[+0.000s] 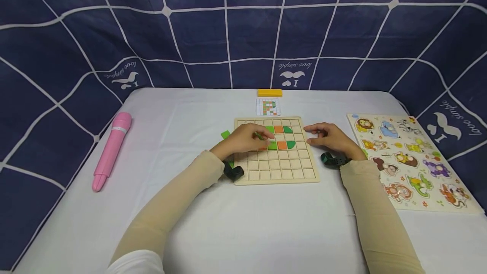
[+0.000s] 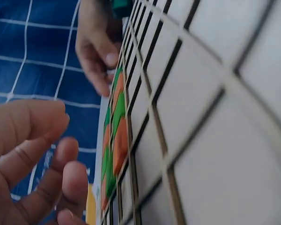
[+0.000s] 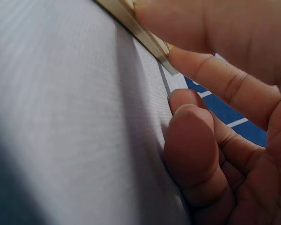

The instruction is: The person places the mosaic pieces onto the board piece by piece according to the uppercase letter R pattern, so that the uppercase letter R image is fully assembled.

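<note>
Pale wood forms the flat, square grid board (image 1: 279,175), which lies on the white cloth-covered surface (image 1: 213,236) in front of the person. Flat orange square pieces (image 1: 279,129), flat green square pieces (image 1: 272,145) and green round-edged pieces (image 1: 288,129) sit in cells toward the board's far side. Further green pieces (image 1: 225,134) lie on the surface just beside its left edge.

Left hand (image 1: 243,137): positioned above the left part of the board, back of the hand upward, fingers directed to the right. The fingers are loosely curved; the left wrist view shows gaps between the digits, and no piece is pinched among them. The left forearm, in a beige sleeve (image 1: 171,200), enters diagonally from the lower left.

Right hand (image 1: 330,138): positioned at the board's right edge, fingers directed to the left. The digits are parted and gently bent. In the right wrist view, two reach the wooden edge and the others bend near the surface; firm contact cannot be confirmed. The right forearm extends up from the lower right.

A small white card with a coloured grid pattern (image 1: 268,107) lies beyond the board, near a yellow rectangular block (image 1: 269,92). A pink pen-shaped object (image 1: 113,151) lies well apart at left; a cream animal-picture board (image 1: 412,164) lies at right.
</note>
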A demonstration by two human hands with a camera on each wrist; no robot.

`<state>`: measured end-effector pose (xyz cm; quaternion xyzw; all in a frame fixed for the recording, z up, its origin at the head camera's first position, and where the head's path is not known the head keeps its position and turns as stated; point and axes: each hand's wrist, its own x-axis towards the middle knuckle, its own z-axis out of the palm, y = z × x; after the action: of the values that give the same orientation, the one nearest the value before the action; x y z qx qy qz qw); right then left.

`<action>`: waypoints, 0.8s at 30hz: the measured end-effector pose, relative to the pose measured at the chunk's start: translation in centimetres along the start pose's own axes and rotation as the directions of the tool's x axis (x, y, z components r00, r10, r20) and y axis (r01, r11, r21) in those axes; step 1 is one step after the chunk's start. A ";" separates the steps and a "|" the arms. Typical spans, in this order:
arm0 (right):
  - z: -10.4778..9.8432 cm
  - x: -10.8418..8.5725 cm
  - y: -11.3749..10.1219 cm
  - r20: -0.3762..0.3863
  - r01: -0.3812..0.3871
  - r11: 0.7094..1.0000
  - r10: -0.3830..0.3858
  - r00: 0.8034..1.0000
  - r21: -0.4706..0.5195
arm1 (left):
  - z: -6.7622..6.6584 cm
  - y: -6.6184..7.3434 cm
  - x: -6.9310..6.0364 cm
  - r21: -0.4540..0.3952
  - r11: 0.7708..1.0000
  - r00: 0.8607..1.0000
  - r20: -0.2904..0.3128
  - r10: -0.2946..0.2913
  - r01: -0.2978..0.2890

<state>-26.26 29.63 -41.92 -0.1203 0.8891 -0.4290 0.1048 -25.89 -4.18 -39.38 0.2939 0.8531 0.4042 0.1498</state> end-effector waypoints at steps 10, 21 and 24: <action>0.0 -0.3 -0.3 -0.013 0.012 1.000 -0.012 1.000 -0.002 | -5.2 -3.4 -2.9 -0.132 0.991 0.999 0.005 0.034 -0.033; 0.0 -0.2 -0.4 -0.005 0.007 1.000 -0.007 1.000 -0.006 | -8.8 -6.4 -5.2 -0.149 0.985 0.994 -0.057 -0.096 0.087; 0.0 -0.3 -0.5 -0.005 0.010 1.000 -0.010 1.000 -0.007 | -9.2 -7.0 -5.3 -0.160 0.982 0.992 -0.070 -0.110 0.097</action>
<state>-25.87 29.41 -41.55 -0.1240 0.8902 -0.4268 0.1000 -28.89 -16.53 -38.95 0.2204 0.8382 0.4727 0.1597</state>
